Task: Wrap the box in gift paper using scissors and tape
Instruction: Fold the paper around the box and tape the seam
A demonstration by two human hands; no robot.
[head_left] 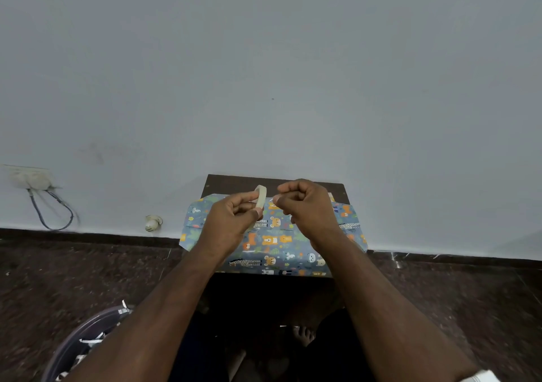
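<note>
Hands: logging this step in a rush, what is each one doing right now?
Left hand: closed on the tape roll, held above the wrapped box.
Right hand: fingers curled, pinching at the tape end by the roll.

Dim even light, blurred, warped edges

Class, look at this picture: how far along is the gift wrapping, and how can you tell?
Done: the animal-print gift paper is already folded over the box on the small dark table. In hand: the left hand holds the tape roll while the right hand pinches its free end. Left: taping the seam and closing the side flaps, which stick out open. No scissors are visible.
</note>
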